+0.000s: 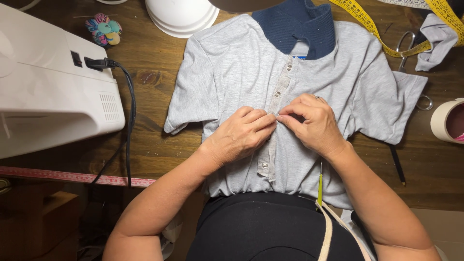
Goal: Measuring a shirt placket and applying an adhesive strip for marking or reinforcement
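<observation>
Grey polo shirt (309, 82) laid flat on the wooden table (154, 72), collar away from the person, its button placket (276, 104) running lengthwise toward the body; left hand (241, 135) and right hand (314, 121), equally near, pinch the placket mid-length from either side, fingertips closed on it

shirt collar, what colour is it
Dark navy blue, against the light grey shirt; the collar shows best in the head view, near the top edge.
</observation>
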